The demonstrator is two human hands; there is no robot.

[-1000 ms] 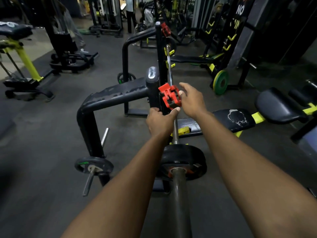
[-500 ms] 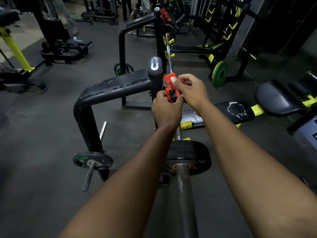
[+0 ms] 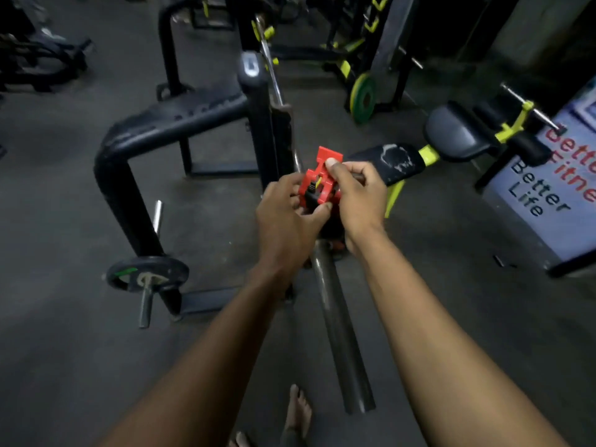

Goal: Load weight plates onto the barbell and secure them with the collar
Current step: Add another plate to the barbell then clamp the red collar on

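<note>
A red plastic collar (image 3: 322, 182) with its lever flipped up sits over the barbell sleeve (image 3: 338, 324), which runs from the bottom centre up toward the rack. My left hand (image 3: 287, 221) grips the collar from the lower left. My right hand (image 3: 358, 195) pinches its top and right side. The black weight plate loaded on the sleeve is almost fully hidden behind both hands; only a dark sliver (image 3: 332, 232) shows under the collar.
A black bench rack (image 3: 180, 121) stands left of the bar, with a small black plate (image 3: 148, 275) on its storage peg. A green-rimmed plate (image 3: 362, 96) leans at the back. A black padded bench (image 3: 458, 133) and a printed sign (image 3: 554, 188) stand right. Bare feet (image 3: 296, 411) below.
The collar has come down the bar toward the loaded plate, held in both hands, and its lever now stands up. The camera has tilted downward and nearer.
</note>
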